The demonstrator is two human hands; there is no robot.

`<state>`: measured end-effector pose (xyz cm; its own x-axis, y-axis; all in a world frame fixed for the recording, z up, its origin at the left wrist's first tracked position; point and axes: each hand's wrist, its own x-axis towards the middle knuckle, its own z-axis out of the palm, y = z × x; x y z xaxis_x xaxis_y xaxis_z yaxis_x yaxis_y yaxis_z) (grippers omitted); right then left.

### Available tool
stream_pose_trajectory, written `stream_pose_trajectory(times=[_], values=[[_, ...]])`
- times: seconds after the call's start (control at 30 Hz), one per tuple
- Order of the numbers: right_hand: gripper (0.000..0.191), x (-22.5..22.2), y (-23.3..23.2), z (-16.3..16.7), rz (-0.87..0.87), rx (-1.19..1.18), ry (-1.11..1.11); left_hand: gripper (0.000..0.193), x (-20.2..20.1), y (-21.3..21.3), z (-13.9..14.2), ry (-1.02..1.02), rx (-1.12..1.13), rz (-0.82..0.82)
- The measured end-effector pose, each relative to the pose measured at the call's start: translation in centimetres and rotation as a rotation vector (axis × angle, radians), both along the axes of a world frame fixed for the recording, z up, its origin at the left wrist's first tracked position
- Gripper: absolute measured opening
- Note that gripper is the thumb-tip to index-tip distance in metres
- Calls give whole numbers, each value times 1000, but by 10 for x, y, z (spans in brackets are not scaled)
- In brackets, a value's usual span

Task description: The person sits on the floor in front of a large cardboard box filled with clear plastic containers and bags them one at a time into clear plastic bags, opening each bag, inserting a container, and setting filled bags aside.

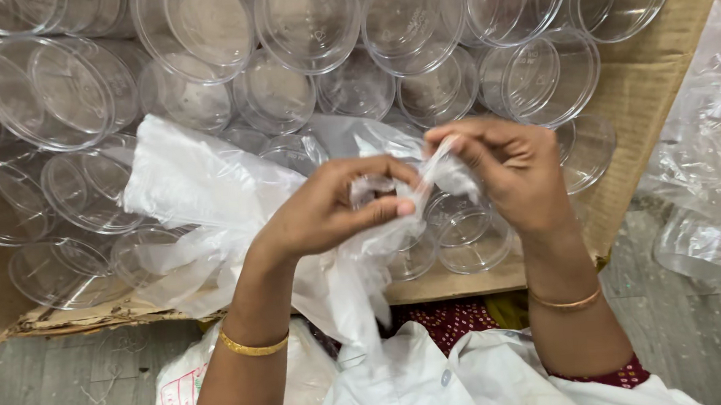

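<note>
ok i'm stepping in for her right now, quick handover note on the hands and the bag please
Left hand: pinches the thin clear plastic bag at its gathered mouth.
Right hand: fingers pull a strip of the same bag film taut, close beside the left.
Bag hangs over the open cardboard box, which is full of clear round containers.
More crumpled plastic lies on the floor to the right.
Done: bag in both hands. Left: cannot tell whether it is being opened or tied.

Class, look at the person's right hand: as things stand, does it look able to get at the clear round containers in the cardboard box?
Probably yes. The right hand hovers just above the clear containers in the open cardboard box, but both it and the left hand pinch a thin plastic bag that partly covers them.
</note>
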<state>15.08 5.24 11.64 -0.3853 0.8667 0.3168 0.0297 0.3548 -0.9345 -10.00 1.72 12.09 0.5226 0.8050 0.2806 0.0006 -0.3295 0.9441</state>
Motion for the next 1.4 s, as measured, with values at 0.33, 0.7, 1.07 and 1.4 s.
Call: stream_pose_trajectory(times=[0.33, 0.7, 1.07, 1.4], values=[[43, 44, 21, -52, 511, -78, 470, 24, -38, 11, 7, -699, -392, -200], [22, -20, 155, 31, -469, 737, -482, 33, 5, 100, -5, 428, 350, 958], [14, -28, 79, -59, -662, 727, -291, 32, 22, 108, -47, 278, 428, 818], [18, -28, 55, -54, -550, 308, 30, 19, 22, 82, -37, 16, 335, 704]])
